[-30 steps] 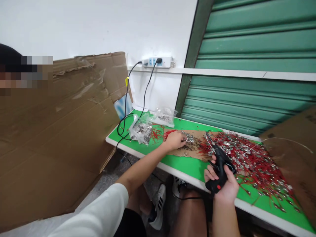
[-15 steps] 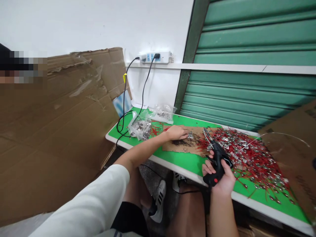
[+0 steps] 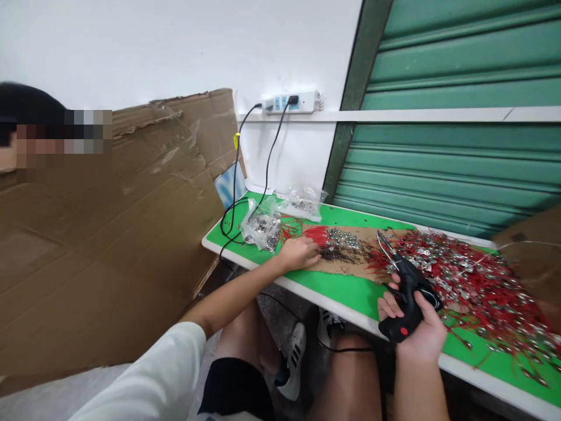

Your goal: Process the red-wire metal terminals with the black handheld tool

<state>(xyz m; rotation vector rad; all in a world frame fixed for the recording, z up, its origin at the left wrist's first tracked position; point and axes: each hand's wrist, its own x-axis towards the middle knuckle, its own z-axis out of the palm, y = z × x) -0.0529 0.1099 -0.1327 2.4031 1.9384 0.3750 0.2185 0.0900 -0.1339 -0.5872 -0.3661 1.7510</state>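
My right hand (image 3: 416, 330) grips a black glue gun (image 3: 409, 304), its wire stand and nozzle pointing up and left over the table. A clear glue stick (image 3: 504, 245) arcs out behind it. My left hand (image 3: 300, 254) is at the near left edge of a cardboard strip (image 3: 366, 235), fingers curled together; whatever they pinch is hidden. On the strip lies a row of red cords (image 3: 316, 235) with silver metal pieces (image 3: 344, 238) and dark ends. A large heap of red cords with silver pieces (image 3: 482, 286) spreads to the right of the glue gun.
Clear bags of small metal parts (image 3: 263, 228) stand on the green tabletop (image 3: 337, 285). Black cables run up to a power strip (image 3: 293, 102) on the wall. A big cardboard sheet (image 3: 144, 245) borders the left, with a person behind it. A green shutter (image 3: 447, 169) rises behind.
My left hand has drawn back to the left and nearer, uncovering the red cords and silver pieces on the strip. The glue gun stays in my right hand; the view has shifted.
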